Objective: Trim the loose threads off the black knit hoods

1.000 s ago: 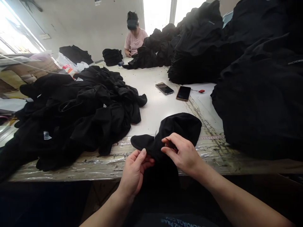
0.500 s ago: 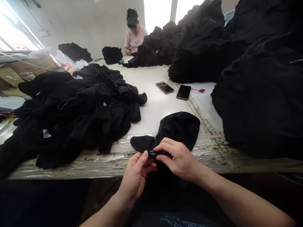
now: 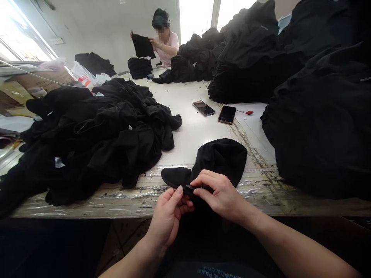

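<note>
A black cloth garment (image 3: 222, 156) lies bunched at the table's near edge, with a rounded flap of it reaching left. My left hand (image 3: 170, 210) pinches the garment's edge between thumb and fingers. Just to the right, my right hand (image 3: 222, 195) is closed around small dark thread snips (image 3: 189, 187), whose tip points left at the cloth beside my left thumb. Most of the snips is hidden by my fingers and blends with the black fabric.
A loose heap of black garments (image 3: 116, 135) covers the left, and tall black stacks (image 3: 315, 127) rise on the right. Two phones (image 3: 203, 108) and a red-handled tool (image 3: 248, 112) lie mid-table. Across the table a co-worker (image 3: 171, 44) holds up black cloth (image 3: 143, 46).
My hands stay almost in place at the garment's edge, the snips' tip tilting slightly. The co-worker has lifted a piece of black cloth above the folded pile.
</note>
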`<state>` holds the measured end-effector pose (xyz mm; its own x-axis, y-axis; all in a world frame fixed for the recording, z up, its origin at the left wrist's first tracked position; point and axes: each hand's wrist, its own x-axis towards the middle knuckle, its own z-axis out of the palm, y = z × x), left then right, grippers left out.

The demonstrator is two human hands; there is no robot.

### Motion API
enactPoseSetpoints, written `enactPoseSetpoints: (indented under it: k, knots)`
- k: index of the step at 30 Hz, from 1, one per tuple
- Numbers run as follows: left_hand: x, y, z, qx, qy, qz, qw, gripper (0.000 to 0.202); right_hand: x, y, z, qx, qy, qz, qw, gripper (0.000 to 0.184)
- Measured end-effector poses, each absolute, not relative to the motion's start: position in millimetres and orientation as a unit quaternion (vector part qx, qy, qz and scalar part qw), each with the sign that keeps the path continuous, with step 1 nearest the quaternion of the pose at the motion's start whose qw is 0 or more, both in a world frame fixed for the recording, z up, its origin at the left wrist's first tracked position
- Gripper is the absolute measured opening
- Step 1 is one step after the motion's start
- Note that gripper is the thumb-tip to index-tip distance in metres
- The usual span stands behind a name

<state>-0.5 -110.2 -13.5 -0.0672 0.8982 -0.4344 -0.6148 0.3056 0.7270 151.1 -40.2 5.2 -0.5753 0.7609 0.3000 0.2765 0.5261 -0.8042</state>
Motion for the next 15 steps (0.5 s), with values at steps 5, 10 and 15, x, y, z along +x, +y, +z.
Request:
enactPoseSetpoints:
  k: [5,10,15]
  knots:
    - [0,-108,-14,0.204,0.483,0.568,0.635,0.025,145,-45,9,-0.354,-0.779,0.409,0.317,0.020]
    - [-14,-99,-6,0.356,0.563,0.608,0.432,0.024,141,-42,4,-0.407,-0.685,0.548,0.255,0.005]
    - [-17,-101,0,0.435,0.596,0.590,0.328,0.016,146,-34,-2,-0.421,-0.508,0.716,0.230,0.019]
